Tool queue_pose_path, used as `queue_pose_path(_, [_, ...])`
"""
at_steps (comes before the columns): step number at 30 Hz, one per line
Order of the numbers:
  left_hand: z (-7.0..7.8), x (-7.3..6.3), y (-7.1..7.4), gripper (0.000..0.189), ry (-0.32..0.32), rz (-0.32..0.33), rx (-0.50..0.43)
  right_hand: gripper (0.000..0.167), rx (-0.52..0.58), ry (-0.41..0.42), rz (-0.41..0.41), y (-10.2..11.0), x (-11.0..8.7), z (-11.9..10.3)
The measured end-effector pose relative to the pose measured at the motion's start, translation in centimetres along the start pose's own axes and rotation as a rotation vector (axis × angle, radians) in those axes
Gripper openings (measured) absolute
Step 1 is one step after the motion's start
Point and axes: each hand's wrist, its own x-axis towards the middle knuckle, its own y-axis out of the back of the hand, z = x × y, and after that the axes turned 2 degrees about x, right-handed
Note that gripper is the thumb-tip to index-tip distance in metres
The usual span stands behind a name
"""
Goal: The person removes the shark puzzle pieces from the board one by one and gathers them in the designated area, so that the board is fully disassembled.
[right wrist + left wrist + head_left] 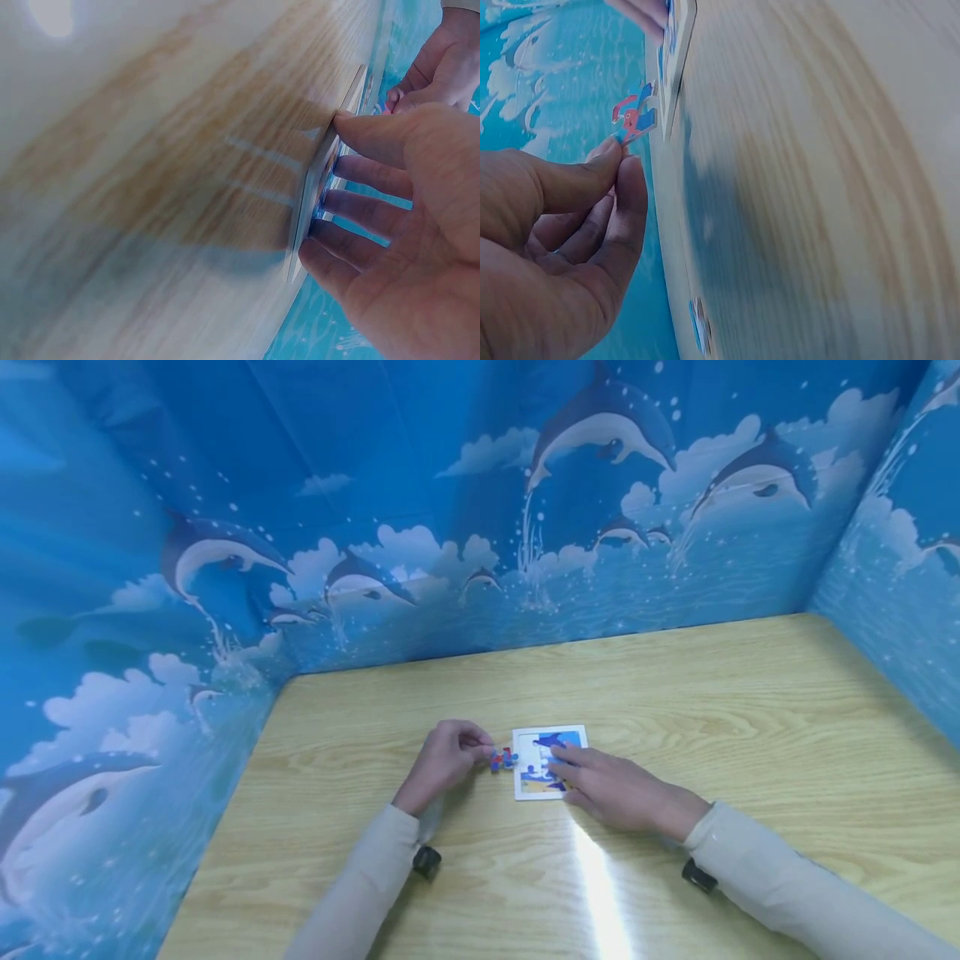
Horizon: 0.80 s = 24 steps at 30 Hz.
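Note:
My left hand [447, 756] pinches a red-and-blue jigsaw piece [502, 759] between thumb and index finger, just off the left edge of a white-framed puzzle board [517, 781]. In the left wrist view the jigsaw piece [632, 120] juts past the fingertips and shows a small red figure. Across the right side of the board lies my right hand [618, 785], covering part of the picture. Its fingers are spread and nearly straight on the puzzle in the right wrist view, with the thumb [367, 135] at the board's edge. The visible picture has blue and yellow parts and a pale gap.
Another small flat piece [699, 326] lies on the wooden table [360, 735] close to my left hand. A dolphin-printed blue curtain [420, 552] stands along the table's back and sides. Dark wrist devices [427, 862] sit under both sleeves.

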Motion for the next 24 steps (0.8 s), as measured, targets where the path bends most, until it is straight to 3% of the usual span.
queue_pose_path(12, [-2.6,-1.3,3.1,0.008,0.085,0.069,0.018,0.047,-0.011,0.024,0.016,-0.1,0.0,0.1])
queue_pose_path(24, [-4.7,-2.4,5.7,0.004,0.123,0.040,-0.040,0.047,-0.019,0.027,0.012,-0.1,0.0,0.2])
